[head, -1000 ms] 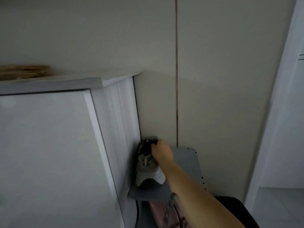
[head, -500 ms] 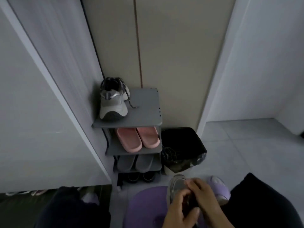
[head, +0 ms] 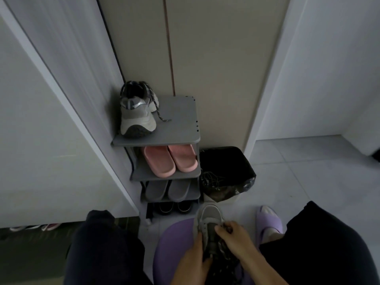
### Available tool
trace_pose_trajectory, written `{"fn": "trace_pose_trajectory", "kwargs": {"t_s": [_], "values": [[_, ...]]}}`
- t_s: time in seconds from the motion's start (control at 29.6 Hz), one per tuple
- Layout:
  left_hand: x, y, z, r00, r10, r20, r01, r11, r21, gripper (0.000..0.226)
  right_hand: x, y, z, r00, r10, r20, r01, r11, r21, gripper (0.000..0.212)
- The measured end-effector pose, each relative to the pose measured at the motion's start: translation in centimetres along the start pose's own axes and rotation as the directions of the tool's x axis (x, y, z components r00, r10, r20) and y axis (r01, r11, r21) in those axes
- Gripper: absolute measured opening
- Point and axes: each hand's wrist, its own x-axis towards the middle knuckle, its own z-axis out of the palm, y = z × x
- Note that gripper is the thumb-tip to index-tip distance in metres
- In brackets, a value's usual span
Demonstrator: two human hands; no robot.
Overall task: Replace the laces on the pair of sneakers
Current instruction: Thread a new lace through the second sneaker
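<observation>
Working on the lace of one sneaker, held low between the knees over a purple stool.

The left hand is closed around the side of this sneaker, and the right hand pinches something dark at the eyelets, probably the lace; it is too dim to be sure. I judge the step is pulling out the old lace, so the next move needs a fine pinch and a steady pull through each eyelet. The second sneaker stands at the left edge of the top shelf, with its lace loose on the shelf. Lower shelves hold pink slippers, then grey ones. A black bin bag beside the rack holds dark cords.
</observation>
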Motion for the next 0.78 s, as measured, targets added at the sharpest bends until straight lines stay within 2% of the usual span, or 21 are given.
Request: {"fn": "trace_pose_trajectory", "kwargs": {"t_s": [0.03,0.1,0.14,0.2,0.24,0.3,0.34,0.41,0.44,0.51,0.54,0.61,0.71,0.74,0.78], "values": [[0.4,-1.2,-0.7,0.999,-0.044,-0.009,0.045,0.998,0.033,0.066,0.1,-0.3,1.4,0.998,-0.024,0.053,0.024,1.000,-0.001,0.027],[0.5,-3.0,-2.0,0.998,-0.059,-0.017,0.057,0.996,-0.062,0.062,-0.3,-1.2,3.1,0.992,-0.039,0.118,0.032,0.998,0.054,0.028],[0.6,-3.5,-2.2,0.996,-0.062,-0.058,0.054,0.991,-0.119,0.061,-0.8,-2.0,3.1,0.993,-0.044,0.110,0.029,0.990,0.136,0.025],[0.2,-3.6,-3.4,0.998,-0.058,0.034,0.064,0.976,-0.210,0.058,-1.1,-3.7,2.5,0.998,-0.005,0.066,-0.019,0.931,0.364,0.027],[0.4,-3.0,-3.8,0.999,-0.049,-0.011,0.046,0.979,-0.199,0.055,-1.1,-4.5,1.7,0.998,0.022,0.064,-0.050,0.875,0.481,0.028],[0.7,-1.5,-4.7,0.981,-0.020,-0.194,-0.018,0.982,-0.190,0.042,-1.4,-6.4,0.3,0.996,0.011,0.092,-0.064,0.803,0.592,0.028],[0.9,-0.5,-5.1,0.979,0.009,-0.205,-0.066,0.960,-0.271,0.039,-1.4,-7.4,-0.2,0.995,-0.011,0.102,-0.058,0.760,0.648,0.027],[1.4,1.7,-5.6,0.996,0.090,-0.027,-0.094,0.912,-0.399,0.042,-1.4,-9.3,-1.0,0.991,-0.046,0.127,-0.068,0.638,0.767,0.022],[1.4,2.5,-5.5,0.988,0.132,0.074,-0.091,0.907,-0.410,0.042,-1.3,-10.0,-1.5,0.989,-0.072,0.127,-0.063,0.574,0.816,0.021],[1.1,2.9,-5.7,0.987,0.108,0.121,-0.036,0.875,-0.483,0.022,-1.2,-10.8,-3.1,0.990,-0.120,0.077,-0.004,0.512,0.859,0.024],[0.9,2.7,-6.2,0.992,0.065,0.111,0.007,0.834,-0.552,0.007,-0.9,-10.6,-4.0,0.992,-0.122,0.036,0.031,0.507,0.862,0.025],[0.8,1.0,-7.7,0.998,-0.031,0.050,0.056,0.772,-0.633,0.013,-0.3,-9.6,-5.3,0.994,-0.112,-0.008,0.063,0.499,0.864,0.025],[0.7,-1.1,-10.8,0.989,-0.139,-0.046,0.061,0.677,-0.733,0.015,0.1,-7.7,-6.2,0.997,-0.081,0.015,0.027,0.495,0.868,0.025],[0.8,-1.5,-11.7,0.985,-0.154,-0.079,0.034,0.622,-0.783,0.013,0.1,-7.1,-6.1,0.997,-0.068,0.019,0.020,0.533,0.846,0.025],[0.7,-1.6,-12.4,0.982,-0.153,-0.109,0.005,0.602,-0.798,0.013,0.1,-6.5,-5.7,0.998,-0.066,0.020,0.026,0.620,0.784,0.024]]}}
